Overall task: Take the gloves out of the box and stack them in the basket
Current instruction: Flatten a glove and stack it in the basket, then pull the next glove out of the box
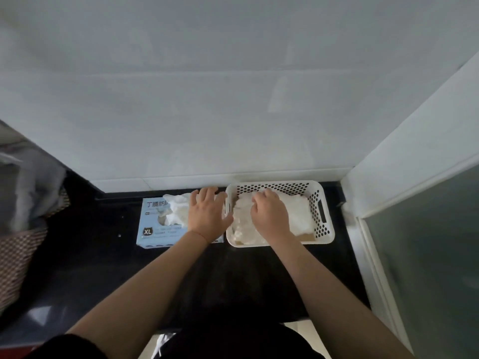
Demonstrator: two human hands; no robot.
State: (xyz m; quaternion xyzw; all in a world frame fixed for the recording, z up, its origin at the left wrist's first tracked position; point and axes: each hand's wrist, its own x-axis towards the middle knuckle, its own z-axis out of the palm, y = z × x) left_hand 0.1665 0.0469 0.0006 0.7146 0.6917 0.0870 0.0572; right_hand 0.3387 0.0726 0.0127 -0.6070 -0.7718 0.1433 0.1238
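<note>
Cloth in a checked pattern is lying at the far left edge of the dark surface, well apart from your work. Next comes the pale blue nitrile glove box, marked XL, with a crumpled tuft of white gloves sticking up out of its top opening. Your left hand is resting flat over the box's right end, fingers spread and straight, gripping nothing. Keep it pressing there so the box is not lifting when you are pulling the next glove free. Just beside the box, the white perforated basket is holding a layer of white gloves already. Your right hand is down inside it, fingers curled onto the pile; whether they are pinching a glove or only patting it, I cannot tell. You are probably best smoothing each glove flat before letting go, so the stack is staying level and below the rim.
</note>
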